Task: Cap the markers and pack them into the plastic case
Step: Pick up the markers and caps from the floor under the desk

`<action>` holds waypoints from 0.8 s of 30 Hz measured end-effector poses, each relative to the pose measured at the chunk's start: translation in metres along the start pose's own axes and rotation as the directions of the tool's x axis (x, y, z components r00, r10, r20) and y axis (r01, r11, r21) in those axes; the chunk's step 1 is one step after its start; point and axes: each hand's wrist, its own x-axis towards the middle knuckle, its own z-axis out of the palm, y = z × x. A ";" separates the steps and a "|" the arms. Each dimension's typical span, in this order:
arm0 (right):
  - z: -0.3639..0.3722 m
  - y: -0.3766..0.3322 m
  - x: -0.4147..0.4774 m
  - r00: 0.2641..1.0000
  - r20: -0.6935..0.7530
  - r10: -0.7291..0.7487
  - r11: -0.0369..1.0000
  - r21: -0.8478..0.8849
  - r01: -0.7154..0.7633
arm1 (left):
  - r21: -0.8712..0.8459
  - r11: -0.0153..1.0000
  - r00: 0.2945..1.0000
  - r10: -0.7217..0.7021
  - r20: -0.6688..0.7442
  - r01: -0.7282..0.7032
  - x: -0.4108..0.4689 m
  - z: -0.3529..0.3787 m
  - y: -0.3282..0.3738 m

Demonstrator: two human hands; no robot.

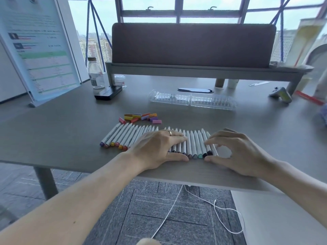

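Markers (192, 144) lined on the table (70, 121) are pressed by the flat left hand (155, 147) and pinched by the curled right hand (237, 152)

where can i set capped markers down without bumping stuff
Bare table lies between the marker row and the plastic case, right of the loose caps; left of the row toward the sign stand; right of the right hand. Crowded: near edge, where it and the left hand lie on the row, and back left by the bottle and black box.
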 end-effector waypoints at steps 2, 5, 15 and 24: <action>0.000 -0.001 0.000 1.000 -0.021 -0.005 1.000 0.011 0.005 | -0.001 1.000 1.000 -0.005 -0.010 0.005 0.000 0.001 0.000; 0.003 -0.001 0.001 0.999 -0.041 -0.022 1.000 0.009 0.022 | -0.007 1.000 1.000 -0.010 -0.021 0.010 0.000 0.002 0.000; 0.011 -0.003 0.015 0.997 0.016 -0.077 0.996 -0.042 0.077 | 0.032 0.999 0.997 -0.038 -0.068 0.040 -0.004 -0.001 0.003; 0.015 -0.014 0.025 0.995 0.054 -0.084 0.987 -0.135 0.091 | 0.057 0.993 0.993 -0.096 -0.072 0.100 -0.006 -0.003 0.005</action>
